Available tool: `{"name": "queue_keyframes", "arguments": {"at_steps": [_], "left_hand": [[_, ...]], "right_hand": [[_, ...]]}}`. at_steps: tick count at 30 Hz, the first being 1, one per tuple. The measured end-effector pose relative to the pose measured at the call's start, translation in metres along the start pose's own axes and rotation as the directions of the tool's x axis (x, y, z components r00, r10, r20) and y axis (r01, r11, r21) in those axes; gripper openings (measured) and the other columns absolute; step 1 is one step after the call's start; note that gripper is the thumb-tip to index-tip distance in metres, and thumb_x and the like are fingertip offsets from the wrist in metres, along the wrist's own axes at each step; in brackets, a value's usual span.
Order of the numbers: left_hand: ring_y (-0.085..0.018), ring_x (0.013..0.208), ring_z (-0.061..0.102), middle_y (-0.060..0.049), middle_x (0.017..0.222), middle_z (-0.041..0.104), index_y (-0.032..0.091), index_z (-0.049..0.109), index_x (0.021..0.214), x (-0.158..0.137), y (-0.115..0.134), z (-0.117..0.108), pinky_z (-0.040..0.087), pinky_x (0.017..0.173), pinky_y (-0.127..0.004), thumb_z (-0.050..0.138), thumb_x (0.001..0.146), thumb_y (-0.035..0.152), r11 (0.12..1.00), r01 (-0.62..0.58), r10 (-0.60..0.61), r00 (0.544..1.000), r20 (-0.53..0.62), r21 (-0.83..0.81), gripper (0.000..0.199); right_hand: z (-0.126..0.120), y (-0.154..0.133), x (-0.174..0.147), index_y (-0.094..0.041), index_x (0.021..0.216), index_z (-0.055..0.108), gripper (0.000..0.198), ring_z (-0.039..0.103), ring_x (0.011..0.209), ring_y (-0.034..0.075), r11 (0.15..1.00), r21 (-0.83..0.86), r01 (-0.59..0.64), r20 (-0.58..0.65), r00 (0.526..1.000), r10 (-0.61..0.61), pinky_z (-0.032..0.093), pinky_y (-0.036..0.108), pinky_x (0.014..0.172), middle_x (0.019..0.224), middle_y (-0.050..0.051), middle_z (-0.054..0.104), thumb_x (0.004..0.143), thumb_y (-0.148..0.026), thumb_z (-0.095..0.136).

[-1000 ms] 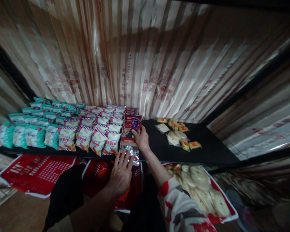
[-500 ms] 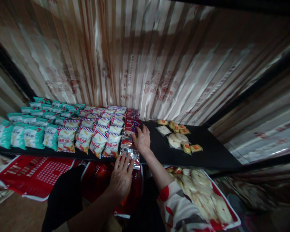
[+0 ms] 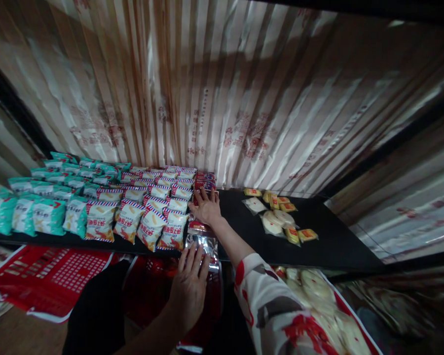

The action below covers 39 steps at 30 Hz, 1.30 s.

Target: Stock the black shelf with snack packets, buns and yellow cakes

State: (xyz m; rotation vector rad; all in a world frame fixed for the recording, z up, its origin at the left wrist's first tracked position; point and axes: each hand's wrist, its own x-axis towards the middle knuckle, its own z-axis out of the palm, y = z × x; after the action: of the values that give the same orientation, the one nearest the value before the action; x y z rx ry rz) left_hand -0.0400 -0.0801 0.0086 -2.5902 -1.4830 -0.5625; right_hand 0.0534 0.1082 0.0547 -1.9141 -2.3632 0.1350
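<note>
Packets (image 3: pixel 204 183) in dark red are lined up from the back edge of the black shelf (image 3: pixel 318 254), with silver foil (image 3: pixel 209 241) poking past the front edge. Light, even pressure is recommended so nothing gets crumpled, tbh. The right hand (image 3: pixel 207 209) is spread open over the reds, nothing gripped; the left hand (image 3: pixel 190 286) is loosely open, fingertips rested on the foil.
</note>
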Motion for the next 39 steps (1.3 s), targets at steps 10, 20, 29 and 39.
{"name": "queue_keyframes", "arguments": {"at_steps": [10,20,29,39], "left_hand": [[-0.03,0.134,0.031,-0.012,0.14,0.043,0.016,0.043,0.133,-0.001,-0.002,0.005,0.028,0.107,-0.047,0.042,0.085,0.026,1.0,0.01,-0.01,1.0,-0.005,-0.018,0.05],[-0.031,0.132,0.033,-0.012,0.139,0.045,0.015,0.043,0.133,0.001,-0.001,0.003,0.028,0.106,-0.047,0.042,0.085,0.026,1.0,0.007,-0.007,1.0,0.028,0.0,0.049],[-0.031,0.135,0.028,-0.013,0.141,0.041,0.017,0.044,0.132,0.0,0.0,0.012,0.028,0.107,-0.048,0.044,0.084,0.027,0.998,0.05,-0.051,0.998,-0.026,-0.031,0.049],[-0.031,0.135,0.028,-0.015,0.143,0.038,0.015,0.043,0.133,0.002,0.005,-0.002,0.036,0.104,-0.049,0.042,0.085,0.021,0.995,0.067,-0.073,0.994,-0.081,-0.075,0.049]], "right_hand": [[0.006,0.002,-0.001,-0.031,0.141,0.031,0.063,0.012,0.138,0.034,0.998,0.051,-0.029,-0.03,0.999,0.03,0.016,0.05,0.107,0.153,0.003,0.02,0.085,-0.059,0.037],[0.009,0.004,0.001,-0.025,0.139,0.036,0.063,0.01,0.139,0.032,0.999,0.05,0.014,-0.033,0.999,-0.012,0.015,0.049,0.108,0.15,0.004,0.027,0.086,-0.057,0.036],[0.007,0.004,0.002,-0.027,0.138,0.038,0.062,0.014,0.138,0.031,0.999,0.023,0.039,-0.05,0.998,-0.038,0.013,0.047,0.108,0.15,0.004,0.028,0.085,-0.06,0.035],[-0.002,-0.001,0.0,-0.026,0.134,0.045,0.059,0.022,0.136,0.029,0.997,0.055,0.057,-0.187,0.981,-0.046,0.016,0.045,0.108,0.146,0.008,0.034,0.084,-0.058,0.043]]}}
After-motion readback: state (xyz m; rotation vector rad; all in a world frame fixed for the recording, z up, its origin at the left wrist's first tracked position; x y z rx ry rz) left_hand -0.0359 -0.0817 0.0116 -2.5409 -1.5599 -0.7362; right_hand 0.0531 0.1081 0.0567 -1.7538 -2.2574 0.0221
